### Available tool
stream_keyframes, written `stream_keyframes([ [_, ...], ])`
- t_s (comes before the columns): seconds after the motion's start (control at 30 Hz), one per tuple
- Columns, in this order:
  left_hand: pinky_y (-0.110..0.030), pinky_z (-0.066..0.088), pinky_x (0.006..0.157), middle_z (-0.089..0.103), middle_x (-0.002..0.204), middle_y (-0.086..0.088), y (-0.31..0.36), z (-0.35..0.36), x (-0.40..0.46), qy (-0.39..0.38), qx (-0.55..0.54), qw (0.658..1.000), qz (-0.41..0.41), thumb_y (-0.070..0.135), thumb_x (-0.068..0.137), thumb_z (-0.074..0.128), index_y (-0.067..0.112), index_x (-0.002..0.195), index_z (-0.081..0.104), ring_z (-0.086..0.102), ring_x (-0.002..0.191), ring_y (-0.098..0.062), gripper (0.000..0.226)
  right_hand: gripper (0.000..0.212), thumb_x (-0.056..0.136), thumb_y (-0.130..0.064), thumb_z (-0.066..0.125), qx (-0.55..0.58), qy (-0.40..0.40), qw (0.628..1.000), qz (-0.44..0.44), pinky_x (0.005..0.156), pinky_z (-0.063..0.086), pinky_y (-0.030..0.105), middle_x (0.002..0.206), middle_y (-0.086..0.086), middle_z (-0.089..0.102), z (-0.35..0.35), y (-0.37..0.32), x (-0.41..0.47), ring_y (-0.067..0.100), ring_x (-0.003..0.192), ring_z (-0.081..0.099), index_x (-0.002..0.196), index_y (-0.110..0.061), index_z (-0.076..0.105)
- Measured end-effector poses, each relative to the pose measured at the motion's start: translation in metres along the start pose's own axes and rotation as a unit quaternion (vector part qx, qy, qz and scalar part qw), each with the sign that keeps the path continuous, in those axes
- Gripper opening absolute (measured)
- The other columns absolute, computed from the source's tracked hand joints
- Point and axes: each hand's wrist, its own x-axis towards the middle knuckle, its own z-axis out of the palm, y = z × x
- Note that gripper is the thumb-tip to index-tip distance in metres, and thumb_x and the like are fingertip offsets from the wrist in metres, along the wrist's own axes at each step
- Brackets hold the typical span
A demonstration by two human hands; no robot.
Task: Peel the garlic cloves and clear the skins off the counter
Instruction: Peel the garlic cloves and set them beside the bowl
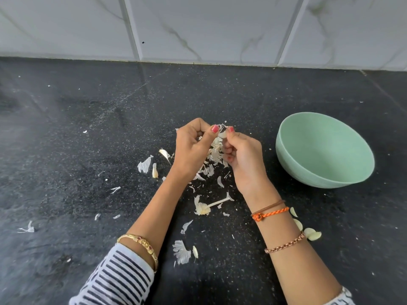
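Above the middle of the black counter [88, 150], my left hand [191, 148] and my right hand [244, 159] meet, both pinching one garlic clove [222, 134] between thumbs and fingertips. Loose skin hangs from the clove. Papery garlic skins [211, 168] lie scattered under and around the hands. An unpeeled clove [154, 171] lies to the left of my left wrist. The bare garlic stem with its root [207, 206] rests between my forearms. Peeled cloves [312, 234] lie on the counter to the right of my right forearm.
A pale green bowl [284, 139] stands at the right, nothing showing inside it. A white marble-tiled wall [198, 27] closes the back of the counter. More skin scraps lie at the left [27, 229] and near the front [181, 252].
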Motion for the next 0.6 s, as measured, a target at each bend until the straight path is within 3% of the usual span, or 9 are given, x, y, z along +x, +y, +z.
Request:
stream_keyframes([
  [0.07, -0.025, 0.026, 0.047, 0.039, 0.05, 0.01, -0.002, 0.001, 0.0, 0.012, 0.004, 1.0, -0.016, 0.025, 0.081, 0.058, 0.016, 0.059, 0.047, 0.03, 0.049, -0.006, 0.026, 0.028, 0.095, -0.015, 0.052, -0.027, 0.008, 0.999, -0.027, 0.052, 0.033, 0.017, 0.057, -0.005, 0.042, 0.001, 0.002, 0.0, 0.002, 0.051, 0.039, 0.068, -0.011, 0.059],
  [0.13, -0.025, 0.028, 0.049, 0.04, 0.048, 0.014, -0.003, 0.003, 0.001, 0.029, 0.014, 0.999, -0.025, 0.027, 0.08, 0.059, 0.017, 0.057, 0.046, 0.031, 0.048, -0.005, 0.028, 0.027, 0.093, -0.013, 0.053, -0.152, 0.058, 0.969, -0.185, 0.052, 0.033, 0.012, 0.056, -0.008, 0.043, 0.003, 0.008, 0.0, 0.0, 0.049, 0.04, 0.066, -0.01, 0.052],
  [0.2, -0.025, 0.03, 0.05, 0.041, 0.05, 0.012, -0.003, 0.006, 0.001, 0.041, 0.015, 0.999, -0.026, 0.028, 0.08, 0.059, 0.018, 0.057, 0.047, 0.032, 0.049, -0.006, 0.028, 0.024, 0.09, -0.014, 0.053, -0.265, 0.109, 0.884, -0.368, 0.054, 0.029, 0.014, 0.061, -0.01, 0.044, 0.003, 0.017, 0.002, 0.003, 0.055, 0.04, 0.068, -0.008, 0.05],
  [0.27, -0.024, 0.03, 0.05, 0.042, 0.052, 0.009, -0.001, 0.009, -0.001, 0.054, 0.017, 0.998, -0.023, 0.027, 0.081, 0.059, 0.02, 0.056, 0.047, 0.033, 0.049, -0.005, 0.028, 0.025, 0.09, -0.016, 0.05, -0.333, 0.132, 0.8, -0.481, 0.058, 0.023, 0.016, 0.066, -0.003, 0.048, 0.0, 0.023, 0.006, 0.012, 0.062, 0.038, 0.069, -0.003, 0.051],
  [0.33, -0.025, 0.03, 0.05, 0.042, 0.052, 0.007, 0.002, 0.011, -0.002, 0.063, 0.005, 0.997, -0.033, 0.021, 0.087, 0.06, 0.018, 0.056, 0.047, 0.033, 0.049, -0.006, 0.034, 0.03, 0.093, -0.018, 0.048, -0.391, 0.148, 0.723, -0.55, 0.061, 0.021, 0.017, 0.065, 0.007, 0.051, -0.002, 0.025, 0.01, 0.016, 0.063, 0.038, 0.068, -0.001, 0.052],
  [0.4, -0.023, 0.031, 0.047, 0.042, 0.048, 0.006, 0.004, 0.013, -0.001, 0.059, -0.023, 0.996, -0.069, 0.012, 0.092, 0.057, 0.014, 0.055, 0.046, 0.034, 0.046, -0.006, 0.038, 0.036, 0.095, -0.02, 0.043, -0.409, 0.162, 0.693, -0.572, 0.062, 0.021, 0.018, 0.064, 0.009, 0.051, -0.002, 0.026, 0.01, 0.017, 0.063, 0.038, 0.067, 0.0, 0.053],
  [0.43, -0.019, 0.031, 0.044, 0.042, 0.044, 0.009, 0.006, 0.013, 0.0, 0.046, -0.042, 0.994, -0.093, 0.011, 0.093, 0.054, 0.012, 0.054, 0.044, 0.035, 0.043, -0.004, 0.04, 0.034, 0.094, -0.02, 0.045, -0.393, 0.17, 0.71, -0.559, 0.061, 0.022, 0.017, 0.064, 0.007, 0.05, -0.001, 0.026, 0.009, 0.015, 0.064, 0.037, 0.067, -0.001, 0.052],
  [0.53, -0.015, 0.027, 0.039, 0.038, 0.041, 0.011, 0.01, 0.012, 0.003, -0.034, -0.109, 0.977, -0.182, 0.013, 0.095, 0.049, 0.011, 0.055, 0.038, 0.032, 0.039, -0.003, 0.041, 0.021, 0.09, -0.013, 0.049, -0.262, 0.164, 0.837, -0.451, 0.057, 0.029, 0.013, 0.065, -0.009, 0.045, 0.004, 0.025, 0.003, 0.002, 0.059, 0.039, 0.07, -0.008, 0.05],
  [0.6, -0.015, 0.025, 0.039, 0.038, 0.044, 0.008, 0.01, 0.008, 0.005, -0.065, -0.154, 0.961, -0.221, 0.014, 0.096, 0.047, 0.011, 0.057, 0.037, 0.031, 0.041, -0.004, 0.041, 0.022, 0.091, -0.008, 0.05, -0.179, 0.131, 0.906, -0.361, 0.055, 0.034, 0.008, 0.065, -0.011, 0.046, 0.007, 0.021, -0.002, -0.003, 0.056, 0.045, 0.071, -0.013, 0.047],
])
